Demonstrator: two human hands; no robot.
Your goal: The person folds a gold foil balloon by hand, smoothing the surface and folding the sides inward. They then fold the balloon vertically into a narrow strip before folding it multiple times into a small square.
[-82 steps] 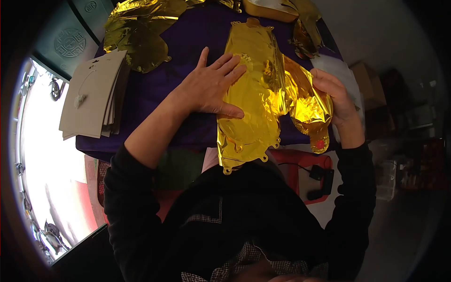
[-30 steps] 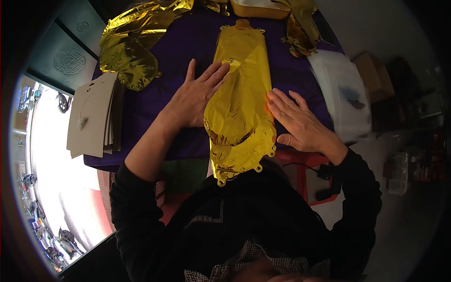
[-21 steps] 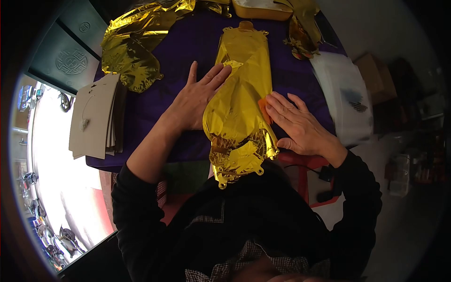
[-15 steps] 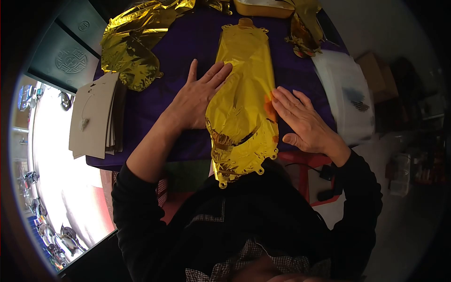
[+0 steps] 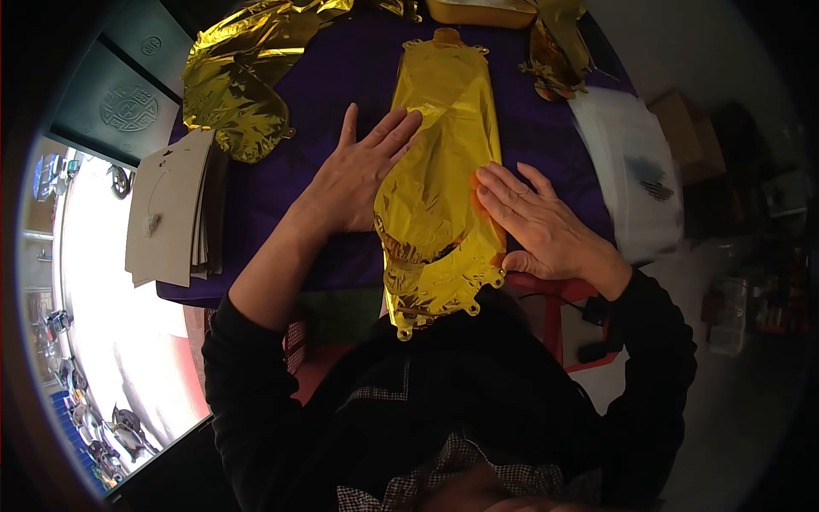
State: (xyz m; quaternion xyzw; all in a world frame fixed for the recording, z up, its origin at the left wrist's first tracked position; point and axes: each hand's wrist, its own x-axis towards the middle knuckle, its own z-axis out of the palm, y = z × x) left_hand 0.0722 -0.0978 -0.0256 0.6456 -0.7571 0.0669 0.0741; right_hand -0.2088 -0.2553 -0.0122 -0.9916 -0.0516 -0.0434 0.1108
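A flat golden foil piece point(image 5: 448, 128) lies lengthwise on the purple cloth, its lower end with small ring tabs hanging over the table's near edge. My left hand point(image 5: 363, 171) rests flat with fingers spread, fingertips on the foil's left side and the palm at its edge. On the foil's right edge lies my right hand point(image 5: 542, 222), its fingers stretched out flat and the thumb apart, near the lower tabs. Neither hand grips anything.
More golden foil point(image 5: 239, 94) lies at the back left and another piece point(image 5: 559, 51) at the back right, beside a yellow tray point(image 5: 482, 14). Grey cards point(image 5: 171, 213) stand at the left edge; clear plastic bags point(image 5: 631, 171) are at the right. A red stool point(image 5: 553, 320) is below.
My right hand has moved a little to the left, further onto the foil's edge. My left hand has stayed nearly in place.
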